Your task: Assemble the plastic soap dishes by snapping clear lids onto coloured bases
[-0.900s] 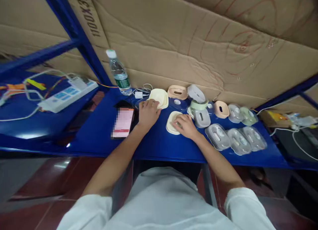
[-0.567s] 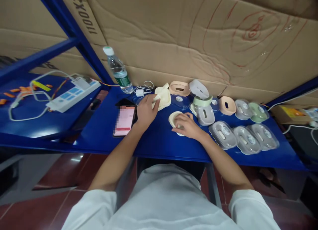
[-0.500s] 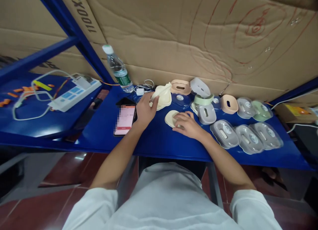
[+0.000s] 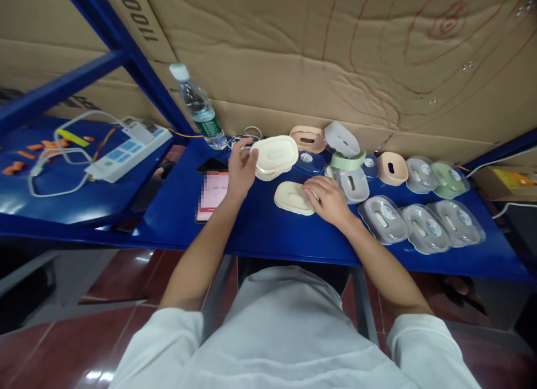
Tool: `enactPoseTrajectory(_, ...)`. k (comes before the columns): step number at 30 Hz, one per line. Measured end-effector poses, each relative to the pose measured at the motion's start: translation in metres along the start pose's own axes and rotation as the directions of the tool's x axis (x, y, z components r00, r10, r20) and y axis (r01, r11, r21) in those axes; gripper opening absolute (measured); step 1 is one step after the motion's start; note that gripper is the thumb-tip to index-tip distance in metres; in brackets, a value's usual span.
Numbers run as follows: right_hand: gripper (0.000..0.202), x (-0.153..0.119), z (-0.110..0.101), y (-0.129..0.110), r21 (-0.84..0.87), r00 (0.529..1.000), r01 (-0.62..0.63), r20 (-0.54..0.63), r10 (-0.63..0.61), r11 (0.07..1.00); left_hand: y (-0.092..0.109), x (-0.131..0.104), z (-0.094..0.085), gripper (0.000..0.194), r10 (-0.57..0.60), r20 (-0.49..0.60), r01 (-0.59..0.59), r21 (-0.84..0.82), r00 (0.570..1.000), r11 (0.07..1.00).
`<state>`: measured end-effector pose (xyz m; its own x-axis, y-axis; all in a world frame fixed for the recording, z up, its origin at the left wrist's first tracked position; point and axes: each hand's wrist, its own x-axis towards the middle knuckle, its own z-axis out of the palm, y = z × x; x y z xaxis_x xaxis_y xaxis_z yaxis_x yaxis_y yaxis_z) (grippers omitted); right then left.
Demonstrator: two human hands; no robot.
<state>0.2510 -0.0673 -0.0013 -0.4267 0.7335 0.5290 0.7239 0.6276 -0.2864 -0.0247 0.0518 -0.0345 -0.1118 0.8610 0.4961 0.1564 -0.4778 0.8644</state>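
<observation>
A cream oval lid (image 4: 276,151) lies almost flat on top of similar cream pieces, left of the middle of the blue table. My left hand (image 4: 242,168) is at its left edge, thumb and fingers apart, the thumb touching the rim. Closer to me, a second cream oval lid (image 4: 291,197) rests on the table. My right hand (image 4: 329,200) has its fingers and thumb closed over this lid's right end; the fingertips are partly hidden. Behind that hand sit a grey oval case (image 4: 353,186) and a green ring-shaped part (image 4: 344,160).
A phone (image 4: 213,194) lies beside my left forearm, with a water bottle (image 4: 203,117) behind it. Peach shells (image 4: 392,169) and clear-packed grey cases (image 4: 384,220) fill the right side. A power strip (image 4: 128,154) lies far left. Cardboard (image 4: 260,59) walls the back.
The lid at my left hand has gone from tilted and pinched to nearly flat on the cream pieces, and the fingers have spread. My right hand has shifted to the near lid's right end.
</observation>
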Motion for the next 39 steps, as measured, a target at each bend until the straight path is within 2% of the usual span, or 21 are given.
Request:
enactPoseTrajectory(3, 0.034, -0.001, 0.006, 0.002, -0.020, 0.999, -0.036, 0.038, 0.037, 0.999, -0.012, 0.004, -0.005, 0.074, 0.001, 0.015, -0.001, 0.045, 1.000, 0.999)
enactPoseTrajectory(5, 0.036, -0.001, 0.010, 0.001, -0.076, 0.993, -0.080, 0.082, 0.087, 0.994, -0.012, 0.003, -0.007, 0.075, 0.015, 0.041, -0.021, 0.147, 0.999, 0.989)
enactPoseTrajectory(8, 0.034, 0.002, 0.008, 0.000, -0.250, 0.964, -0.241, 0.054, 0.262, 0.938, 0.004, -0.005, -0.007, 0.066, 0.142, 0.082, -0.164, 0.405, 0.986, 0.900)
enactPoseTrajectory(10, 0.033, 0.004, 0.000, 0.000, -0.378, 0.925, -0.359, -0.020, 0.380, 0.853, 0.022, -0.014, -0.004, 0.051, 0.241, 0.175, -0.298, 0.527, 0.955, 0.796)
enactPoseTrajectory(12, 0.035, 0.004, -0.011, 0.002, -0.489, 0.882, -0.440, -0.077, 0.465, 0.753, 0.041, -0.025, 0.002, 0.035, 0.278, 0.355, -0.433, 0.506, 0.893, 0.746)
enactPoseTrajectory(15, 0.042, 0.002, -0.025, 0.005, -0.608, 0.812, -0.502, -0.087, 0.577, 0.615, 0.062, -0.041, 0.013, 0.030, 0.240, 0.649, -0.551, 0.330, 0.722, 0.767)
enactPoseTrajectory(17, 0.046, -0.002, -0.029, 0.008, -0.640, 0.785, -0.508, -0.070, 0.615, 0.576, 0.067, -0.050, 0.019, 0.033, 0.190, 0.768, -0.572, 0.264, 0.612, 0.777)
enactPoseTrajectory(19, 0.048, -0.006, -0.028, 0.011, -0.627, 0.797, -0.502, -0.066, 0.601, 0.596, 0.067, -0.054, 0.021, 0.052, 0.128, 0.839, -0.566, 0.237, 0.529, 0.790)
enactPoseTrajectory(22, 0.051, -0.011, -0.023, 0.019, -0.536, 0.848, -0.486, -0.096, 0.522, 0.690, 0.061, -0.053, 0.018, 0.083, 0.049, 0.889, -0.471, 0.194, 0.456, 0.860)
enactPoseTrajectory(25, 0.053, -0.013, -0.023, 0.021, -0.431, 0.902, -0.425, -0.127, 0.413, 0.796, 0.056, -0.050, 0.014, 0.100, 0.038, 0.896, -0.333, 0.125, 0.442, 0.935)
enactPoseTrajectory(27, 0.053, -0.012, -0.025, 0.017, -0.401, 0.925, -0.378, -0.121, 0.361, 0.834, 0.054, -0.049, 0.013, 0.102, 0.045, 0.887, -0.291, 0.102, 0.459, 0.951)
enactPoseTrajectory(31, 0.052, -0.006, -0.026, 0.002, -0.376, 0.956, -0.288, -0.067, 0.285, 0.881, 0.049, -0.050, 0.015, 0.100, 0.019, 0.849, -0.327, 0.182, 0.529, 0.927)
enactPoseTrajectory(34, 0.048, -0.003, -0.017, -0.008, -0.322, 0.977, -0.205, -0.020, 0.210, 0.924, 0.043, -0.051, 0.015, 0.108, -0.017, 0.820, -0.343, 0.258, 0.573, 0.903)
enactPoseTrajectory(39, 0.050, -0.005, 0.002, -0.014, -0.151, 0.991, 0.001, 0.134, 0.020, 0.989, 0.038, -0.049, 0.015, 0.119, 0.007, 0.805, -0.329, 0.234, 0.593, 0.915)
